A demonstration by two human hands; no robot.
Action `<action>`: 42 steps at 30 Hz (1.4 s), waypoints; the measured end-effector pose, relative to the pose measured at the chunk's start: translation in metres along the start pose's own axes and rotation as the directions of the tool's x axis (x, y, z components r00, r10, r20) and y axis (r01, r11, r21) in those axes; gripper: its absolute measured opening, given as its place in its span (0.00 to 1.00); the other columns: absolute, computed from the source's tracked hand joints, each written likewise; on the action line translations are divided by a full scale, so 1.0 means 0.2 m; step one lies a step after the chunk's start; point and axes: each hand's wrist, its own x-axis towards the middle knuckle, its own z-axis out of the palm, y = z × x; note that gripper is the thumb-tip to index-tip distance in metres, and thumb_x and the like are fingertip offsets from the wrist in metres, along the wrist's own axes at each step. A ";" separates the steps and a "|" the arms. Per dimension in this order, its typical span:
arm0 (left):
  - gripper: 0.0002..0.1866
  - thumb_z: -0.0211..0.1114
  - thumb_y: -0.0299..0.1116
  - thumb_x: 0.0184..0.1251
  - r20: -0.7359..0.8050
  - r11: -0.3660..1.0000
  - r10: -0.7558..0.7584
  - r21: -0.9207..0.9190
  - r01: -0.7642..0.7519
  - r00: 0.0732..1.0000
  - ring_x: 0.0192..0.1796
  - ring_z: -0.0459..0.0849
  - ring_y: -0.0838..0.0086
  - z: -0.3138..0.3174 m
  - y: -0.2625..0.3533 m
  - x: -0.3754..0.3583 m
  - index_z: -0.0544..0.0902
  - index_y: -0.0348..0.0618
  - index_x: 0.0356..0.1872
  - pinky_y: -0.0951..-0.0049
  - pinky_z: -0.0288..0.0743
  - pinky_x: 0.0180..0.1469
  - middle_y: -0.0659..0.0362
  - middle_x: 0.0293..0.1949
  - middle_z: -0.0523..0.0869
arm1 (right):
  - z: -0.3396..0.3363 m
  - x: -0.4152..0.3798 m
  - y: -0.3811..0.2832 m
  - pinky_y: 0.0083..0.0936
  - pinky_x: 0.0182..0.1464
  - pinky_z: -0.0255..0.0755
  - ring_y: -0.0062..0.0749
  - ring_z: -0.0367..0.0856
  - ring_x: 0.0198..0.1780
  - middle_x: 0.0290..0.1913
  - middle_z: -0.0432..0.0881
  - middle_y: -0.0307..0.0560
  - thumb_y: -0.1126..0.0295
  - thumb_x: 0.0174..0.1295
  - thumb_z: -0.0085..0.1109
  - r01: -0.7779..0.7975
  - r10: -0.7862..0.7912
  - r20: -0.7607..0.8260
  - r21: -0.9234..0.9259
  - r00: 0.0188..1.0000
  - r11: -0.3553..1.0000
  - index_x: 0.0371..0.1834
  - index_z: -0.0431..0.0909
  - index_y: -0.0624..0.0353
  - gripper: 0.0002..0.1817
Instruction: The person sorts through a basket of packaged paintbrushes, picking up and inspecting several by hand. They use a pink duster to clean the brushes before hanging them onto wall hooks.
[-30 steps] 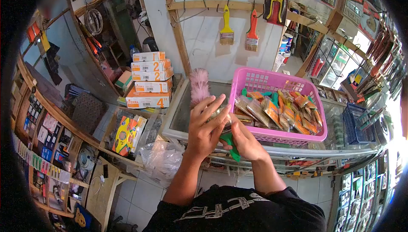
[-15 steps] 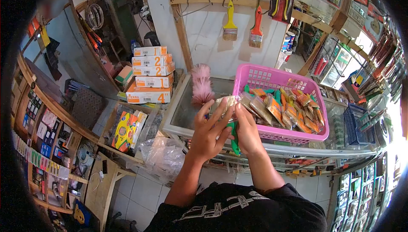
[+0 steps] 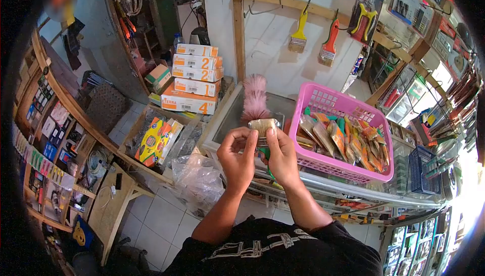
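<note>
Left hand [image 3: 237, 159], fingers spread half a second ago, now curls in, thumb against green-handled paintbrush [image 3: 263, 125]; right hand [image 3: 284, 161] pinches its other edge. Brush now two-handed, bristles showing beyond thumbs. Pink duster [image 3: 255, 99] beyond fingertips; pink plastic basket [image 3: 336, 171] right.

The brush [image 3: 263, 124] you hold shows tan bristles, a silvery band and green on its handle. Near the left edge of your desk [image 3: 231, 123], the duster [image 3: 255, 99] is dusty pink, deepening to mauve lower down. By the front edge, your basket [image 3: 343, 173] is bright pink with a square grid pattern, its packets [image 3: 338, 139] mostly orange and tan. Your shirt [image 3: 298, 257] is black with white markings
</note>
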 end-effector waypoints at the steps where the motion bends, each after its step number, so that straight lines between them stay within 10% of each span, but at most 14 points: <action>1: 0.08 0.72 0.28 0.76 0.015 1.000 0.013 0.014 -0.013 1.000 0.42 0.85 0.81 -0.01 0.01 0.00 0.84 0.34 0.45 0.77 0.80 0.45 0.60 0.46 0.86 | 0.01 0.00 0.00 0.19 0.36 0.69 0.13 0.71 0.33 0.36 0.82 0.32 0.57 0.86 0.50 -0.016 0.016 -0.008 -0.007 1.000 1.000 0.60 0.84 0.63 0.21; 13: 0.06 0.65 0.27 0.80 0.061 0.986 0.146 0.072 -0.150 0.987 0.43 0.84 0.81 -0.02 -0.07 0.03 0.82 0.33 0.45 0.77 0.79 0.46 0.59 0.46 0.86 | 0.03 0.00 0.00 0.17 0.28 0.66 0.12 0.70 0.32 0.33 0.79 0.31 0.46 0.87 0.40 -0.092 0.096 -0.044 0.089 0.994 0.992 0.56 0.85 0.61 0.30; 22: 0.04 0.63 0.26 0.82 -0.048 0.981 -0.057 -0.190 0.047 0.997 0.42 0.82 0.82 -0.04 -0.09 0.03 0.79 0.36 0.47 0.78 0.78 0.42 0.61 0.43 0.85 | 0.06 0.01 0.03 0.20 0.26 0.66 0.20 0.74 0.27 0.33 0.82 0.40 0.44 0.87 0.33 -0.095 0.097 -0.010 0.117 0.995 0.989 0.52 0.82 0.60 0.32; 28: 0.15 0.64 0.30 0.82 0.124 0.984 -0.177 0.005 0.177 0.976 0.43 0.83 0.81 -0.19 -0.18 0.07 0.76 0.34 0.61 0.80 0.80 0.39 0.60 0.46 0.85 | 0.11 0.03 0.13 0.22 0.26 0.65 0.21 0.71 0.25 0.29 0.79 0.38 0.40 0.87 0.29 -0.211 0.193 0.142 0.123 0.971 0.970 0.54 0.80 0.60 0.35; 31: 0.22 0.66 0.32 0.82 0.061 0.980 -0.184 -0.059 0.188 0.981 0.47 0.84 0.80 -0.24 -0.19 0.08 0.72 0.36 0.69 0.80 0.80 0.39 0.57 0.52 0.84 | 0.11 0.07 0.24 0.22 0.40 0.76 0.21 0.76 0.37 0.42 0.83 0.40 0.39 0.86 0.30 -0.266 0.237 0.230 0.104 0.944 0.958 0.65 0.79 0.63 0.38; 34: 0.29 0.65 0.32 0.81 0.063 0.957 -0.288 -0.009 0.289 0.956 0.55 0.84 0.72 -0.27 -0.20 0.08 0.67 0.38 0.77 0.69 0.78 0.61 0.52 0.59 0.83 | 0.22 0.10 0.34 0.27 0.56 0.76 0.25 0.79 0.50 0.53 0.83 0.44 0.40 0.87 0.29 -0.102 0.098 0.043 0.113 0.994 0.988 0.73 0.73 0.64 0.38; 42: 0.30 0.56 0.33 0.86 0.248 0.961 -0.226 0.214 0.174 0.942 0.58 0.84 0.71 -0.35 -0.51 0.07 0.62 0.43 0.84 0.69 0.76 0.63 0.51 0.64 0.82 | 0.24 0.17 0.44 0.35 0.83 0.53 0.38 0.59 0.82 0.83 0.61 0.52 0.40 0.86 0.26 -0.134 0.115 0.152 0.121 0.982 0.984 0.88 0.50 0.61 0.41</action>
